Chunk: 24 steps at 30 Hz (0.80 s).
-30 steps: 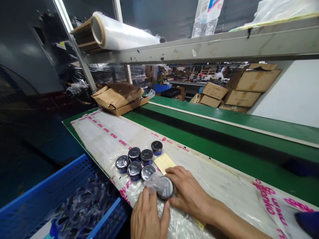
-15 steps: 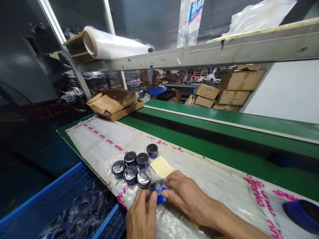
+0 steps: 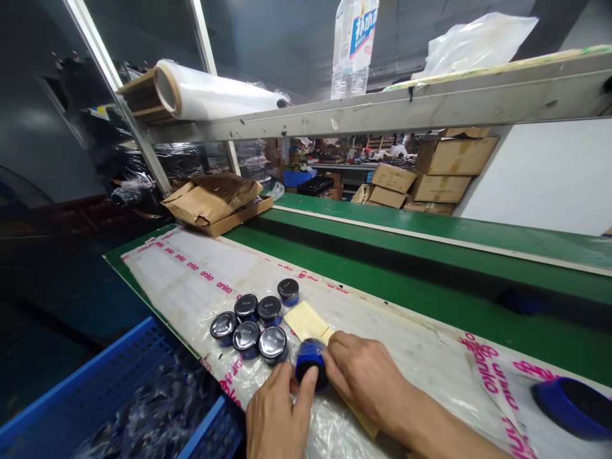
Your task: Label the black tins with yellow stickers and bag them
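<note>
Between my two hands is a round blue-and-black cap-like piece (image 3: 312, 364), tilted so that its dark face points toward me. My left hand (image 3: 282, 408) grips its near left side, the thumb on the dark face. The fingers of my right hand (image 3: 361, 376) are closed on its right edge. Several similar round pieces (image 3: 246, 336) with shiny black tops and blue sides stand grouped just to the left, one a little apart behind them (image 3: 288, 291). A pale yellow paper (image 3: 306, 320) lies beyond the held piece, and part of it is hidden by my right hand.
Plastic film with pink print (image 3: 191, 255) covers the bench front. A blue crate (image 3: 86, 376) of wrapped pieces stands lower left. Another blue-and-black piece (image 3: 571, 408) lies far right. A cardboard tray (image 3: 239, 217) sits at the back left, below a shelf (image 3: 315, 121) with a film roll.
The held piece has turned over in my hands: its dark face now shows toward me, where a shiny top and blue side showed before. The camera view has shifted slightly.
</note>
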Each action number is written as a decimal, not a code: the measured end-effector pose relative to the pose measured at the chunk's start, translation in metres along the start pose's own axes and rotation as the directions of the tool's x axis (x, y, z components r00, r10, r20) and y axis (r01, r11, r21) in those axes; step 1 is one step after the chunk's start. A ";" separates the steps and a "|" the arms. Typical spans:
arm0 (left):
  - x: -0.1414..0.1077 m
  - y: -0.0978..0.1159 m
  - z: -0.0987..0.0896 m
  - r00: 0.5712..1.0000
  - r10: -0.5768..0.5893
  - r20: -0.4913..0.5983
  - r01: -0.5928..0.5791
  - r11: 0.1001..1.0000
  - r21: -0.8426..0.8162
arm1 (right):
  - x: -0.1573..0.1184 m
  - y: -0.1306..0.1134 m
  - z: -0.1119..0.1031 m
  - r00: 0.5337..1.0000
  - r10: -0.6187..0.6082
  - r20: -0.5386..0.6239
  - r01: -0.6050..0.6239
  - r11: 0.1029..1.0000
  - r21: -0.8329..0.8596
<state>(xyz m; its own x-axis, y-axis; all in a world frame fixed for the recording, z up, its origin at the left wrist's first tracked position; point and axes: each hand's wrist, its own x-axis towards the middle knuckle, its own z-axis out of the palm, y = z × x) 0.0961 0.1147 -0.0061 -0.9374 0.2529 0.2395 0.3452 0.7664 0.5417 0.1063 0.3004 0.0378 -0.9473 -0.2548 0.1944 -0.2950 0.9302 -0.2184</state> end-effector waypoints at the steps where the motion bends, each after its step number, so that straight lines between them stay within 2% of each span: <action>1: 0.001 -0.001 0.001 1.000 -0.009 0.012 0.009 1.000 0.005 | -0.001 0.000 -0.001 0.999 -0.044 -0.019 0.043 0.997 -0.063; 3: 0.004 -0.002 0.003 1.000 -0.017 0.022 0.017 1.000 -0.004 | -0.002 0.001 -0.002 0.994 -0.095 -0.052 0.086 0.984 -0.158; 6: 0.009 -0.002 0.005 0.999 -0.010 0.031 0.013 0.995 -0.100 | -0.004 0.008 -0.005 0.994 -0.056 -0.096 0.036 0.981 -0.193; 9: 0.013 0.001 0.007 1.000 0.004 0.029 0.002 0.980 -0.200 | -0.005 0.015 -0.010 0.990 0.032 -0.136 -0.049 0.991 -0.124; 12: 0.015 0.004 0.006 1.000 0.020 -0.013 -0.022 0.980 -0.199 | -0.009 0.019 -0.014 0.981 0.113 -0.160 -0.126 0.989 -0.077; 15: 0.018 0.007 0.002 0.996 0.022 -0.081 -0.034 0.988 -0.153 | -0.011 0.020 -0.019 0.962 0.233 -0.141 -0.245 0.967 -0.076; 18: 0.023 0.013 -0.001 0.996 0.005 -0.094 -0.020 0.987 -0.161 | -0.011 0.023 -0.023 0.937 0.336 -0.098 -0.344 0.936 -0.078; 21: 0.026 0.021 0.001 0.995 -0.029 -0.092 0.008 0.975 -0.222 | -0.011 0.028 -0.025 0.927 0.367 -0.077 -0.371 0.927 -0.048; 24: 0.025 0.032 0.003 0.990 -0.103 -0.098 0.061 0.930 -0.364 | -0.016 0.033 -0.025 0.916 0.381 -0.129 -0.379 0.925 0.039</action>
<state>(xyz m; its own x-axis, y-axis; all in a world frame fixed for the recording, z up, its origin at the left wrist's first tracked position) 0.0833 0.1473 0.0147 -0.9588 0.1138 0.2603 0.2810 0.5129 0.8112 0.1152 0.3419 0.0518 -0.9636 0.1551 0.2180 0.0815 0.9462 -0.3130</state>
